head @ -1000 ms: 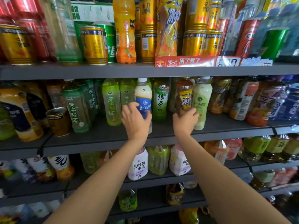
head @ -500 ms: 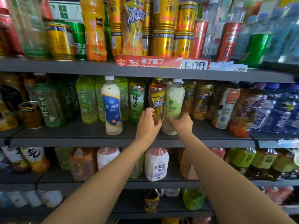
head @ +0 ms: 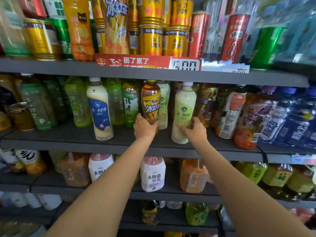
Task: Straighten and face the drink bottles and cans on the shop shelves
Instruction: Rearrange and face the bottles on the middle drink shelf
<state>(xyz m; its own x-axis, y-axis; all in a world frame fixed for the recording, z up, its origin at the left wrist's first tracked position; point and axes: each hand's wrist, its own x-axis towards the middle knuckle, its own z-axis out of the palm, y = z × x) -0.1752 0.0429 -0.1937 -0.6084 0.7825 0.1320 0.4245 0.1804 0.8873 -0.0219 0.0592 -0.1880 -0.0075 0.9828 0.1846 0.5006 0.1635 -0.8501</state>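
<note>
On the middle shelf [head: 130, 144] my left hand [head: 144, 127] grips the base of an amber iced-tea bottle [head: 150, 101] with a yellow label, which stands upright. My right hand [head: 195, 130] grips the lower part of a pale green milky bottle [head: 183, 110] near the shelf's front edge. A cream bottle with a blue label [head: 100, 108] stands alone at the front, left of my hands. A green-tea bottle [head: 130, 105] stands just left of the amber one.
Gold and red cans [head: 151, 40] and an orange bottle [head: 80, 29] crowd the top shelf above a red price strip [head: 133, 62]. Blue-labelled bottles [head: 294, 124] fill the right of the middle shelf. White and orange bottles [head: 153, 173] stand on the shelf below.
My left hand left the blue-labelled bottle and moved right onto the amber iced-tea bottle. My right hand has brought the pale green bottle forward and to the right. The view shifted right.
</note>
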